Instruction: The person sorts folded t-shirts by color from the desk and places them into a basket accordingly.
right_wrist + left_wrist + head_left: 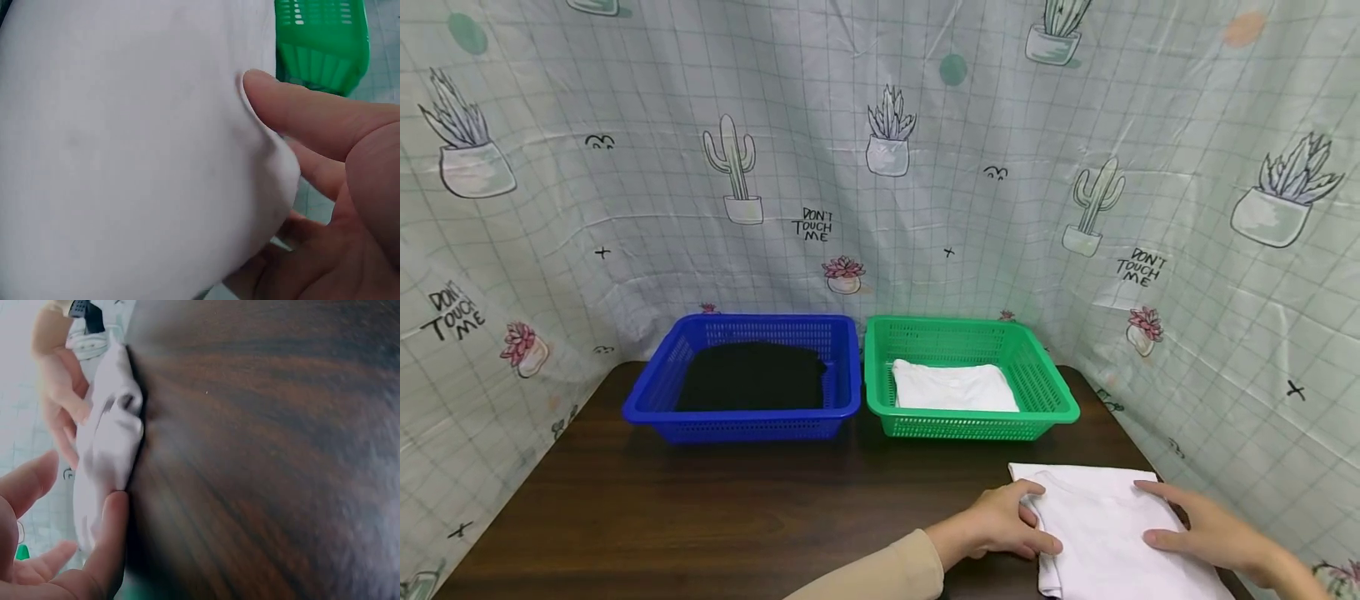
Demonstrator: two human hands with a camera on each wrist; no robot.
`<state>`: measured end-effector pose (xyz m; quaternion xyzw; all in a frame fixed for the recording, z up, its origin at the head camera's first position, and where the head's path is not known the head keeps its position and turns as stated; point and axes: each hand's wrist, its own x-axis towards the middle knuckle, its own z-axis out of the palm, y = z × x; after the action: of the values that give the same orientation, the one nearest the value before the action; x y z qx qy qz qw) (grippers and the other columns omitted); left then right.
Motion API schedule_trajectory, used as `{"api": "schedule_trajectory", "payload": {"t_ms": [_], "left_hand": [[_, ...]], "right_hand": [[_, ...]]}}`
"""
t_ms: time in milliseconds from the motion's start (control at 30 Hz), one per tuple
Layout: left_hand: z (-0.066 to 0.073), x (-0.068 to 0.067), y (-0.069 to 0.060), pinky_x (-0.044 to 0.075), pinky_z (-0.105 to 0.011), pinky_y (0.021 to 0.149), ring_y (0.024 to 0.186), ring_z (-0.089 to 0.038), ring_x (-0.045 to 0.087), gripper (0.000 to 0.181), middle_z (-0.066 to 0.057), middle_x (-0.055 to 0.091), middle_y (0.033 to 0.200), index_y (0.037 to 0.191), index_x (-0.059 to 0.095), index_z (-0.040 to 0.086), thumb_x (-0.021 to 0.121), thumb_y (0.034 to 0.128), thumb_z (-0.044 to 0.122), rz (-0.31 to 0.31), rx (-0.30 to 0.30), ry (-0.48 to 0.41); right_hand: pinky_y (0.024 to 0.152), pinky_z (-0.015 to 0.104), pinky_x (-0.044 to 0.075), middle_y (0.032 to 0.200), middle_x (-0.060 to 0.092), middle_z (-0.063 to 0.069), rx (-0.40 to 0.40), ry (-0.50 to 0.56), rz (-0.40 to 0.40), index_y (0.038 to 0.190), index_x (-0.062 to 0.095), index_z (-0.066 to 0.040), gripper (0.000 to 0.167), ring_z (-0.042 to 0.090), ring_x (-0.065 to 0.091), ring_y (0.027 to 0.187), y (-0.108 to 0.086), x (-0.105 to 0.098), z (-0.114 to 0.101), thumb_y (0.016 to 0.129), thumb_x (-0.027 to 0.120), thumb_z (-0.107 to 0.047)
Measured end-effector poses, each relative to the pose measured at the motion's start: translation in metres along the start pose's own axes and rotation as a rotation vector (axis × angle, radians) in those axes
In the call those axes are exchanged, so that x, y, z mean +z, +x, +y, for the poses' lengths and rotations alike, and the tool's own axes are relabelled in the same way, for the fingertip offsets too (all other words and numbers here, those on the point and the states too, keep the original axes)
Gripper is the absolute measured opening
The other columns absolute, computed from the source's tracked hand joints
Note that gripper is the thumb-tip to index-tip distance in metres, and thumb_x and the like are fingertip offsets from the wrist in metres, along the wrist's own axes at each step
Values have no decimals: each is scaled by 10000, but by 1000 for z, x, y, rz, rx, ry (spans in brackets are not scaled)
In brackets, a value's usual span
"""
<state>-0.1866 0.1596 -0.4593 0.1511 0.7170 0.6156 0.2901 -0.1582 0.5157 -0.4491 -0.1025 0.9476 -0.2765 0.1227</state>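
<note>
A folded white T-shirt (1101, 533) lies at the table's front right, its neckline at the far end. At its left edge is my left hand (1003, 521), thumb and forefinger over the cloth. In the left wrist view, the fingers of that hand are spread, and one fingertip (115, 506) touches the shirt's side close to the table. On the opposite edge, my right hand (1217, 533) pinches the cloth. The right wrist view has its thumb (300, 112) on top of the shirt (137, 150) and other fingers below the edge, partly hidden.
A blue basket (745, 427) with folded black cloth (752, 379) stands at the back left of the brown table (700, 517). Beside it, a green basket (970, 425) holds a folded white garment (955, 387). A patterned curtain (880, 233) hangs around the back and sides.
</note>
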Motion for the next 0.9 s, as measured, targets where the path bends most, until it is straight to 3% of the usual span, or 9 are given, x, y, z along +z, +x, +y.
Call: {"api": "schedule_trajectory", "payload": {"t_ms": [67, 167, 300, 367, 433, 567, 633, 833, 900], "left_hand": [[-1, 3, 1, 637, -331, 692, 669, -238, 731, 592, -39, 613, 928, 1333, 671, 162, 875, 816, -44, 22, -10, 11], [-3, 7, 3, 593, -267, 713, 728, -118, 652, 569, -10, 603, 929, 1271, 688, 178, 906, 784, -17, 67, 2, 74], [-7, 9, 5, 528, -247, 747, 827, -80, 579, 594, 36, 625, 916, 1236, 693, 216, 937, 746, -15, 122, 18, 146], [-8, 7, 6, 540, -274, 775, 853, -100, 599, 605, 33, 639, 923, 1231, 694, 228, 929, 746, -45, 120, 9, 125], [-8, 4, 7, 558, -305, 802, 881, -122, 617, 597, 23, 651, 945, 1229, 692, 236, 909, 762, -67, 106, -4, 92], [-5, -2, 7, 577, -339, 814, 896, -150, 614, 563, -22, 644, 965, 1228, 690, 208, 868, 786, -93, 83, -5, 0], [-4, -3, 7, 581, -342, 807, 891, -152, 607, 541, -38, 633, 960, 1225, 686, 187, 863, 792, -86, 84, 2, -27], [-2, -7, 9, 578, -342, 802, 881, -162, 619, 545, -55, 636, 960, 1235, 674, 174, 854, 796, -95, 96, -5, -34], [-1, -10, 12, 577, -343, 819, 899, -163, 629, 576, -67, 641, 990, 1271, 660, 165, 820, 805, -134, 52, -7, -94]], "right_hand": [[801, 180, 493, 1474, 442, 442, -17, 113, -66, 1569, 368, 124, 688, -175, 461, 1089, 1, 3, 0, 1060, 679, -221], [829, 196, 520, 1492, 354, 481, -65, 264, -132, 1596, 304, 122, 657, -135, 505, 1119, 3, 7, 0, 1084, 624, -137], [866, 257, 566, 1527, 292, 473, -96, 403, -179, 1658, 342, -72, 605, -30, 596, 1154, 6, 12, -3, 1100, 575, -89], [876, 282, 579, 1545, 302, 438, -94, 441, -182, 1664, 350, -127, 603, 4, 627, 1161, 8, 13, -4, 1103, 567, -81], [889, 298, 587, 1549, 377, 331, -97, 472, -179, 1665, 339, -110, 610, 30, 645, 1169, 9, 14, -5, 1101, 566, -71], [904, 307, 592, 1484, 476, -23, -123, 521, -170, 1656, 295, -15, 619, 57, 662, 1178, 10, 15, -8, 1097, 559, -48], [916, 314, 591, 1445, 462, -84, -118, 546, -175, 1664, 289, -37, 632, 73, 664, 1187, 9, 15, -9, 1093, 559, -37], [908, 345, 590, 1564, 323, 340, -83, 554, -207, 1674, 330, -179, 684, 107, 649, 1189, 9, 17, -15, 1067, 614, -40], [889, 367, 602, 1559, 347, 300, -77, 547, -203, 1666, 348, -176, 688, 150, 672, 1164, 10, 17, -17, 1055, 634, -40]]}}
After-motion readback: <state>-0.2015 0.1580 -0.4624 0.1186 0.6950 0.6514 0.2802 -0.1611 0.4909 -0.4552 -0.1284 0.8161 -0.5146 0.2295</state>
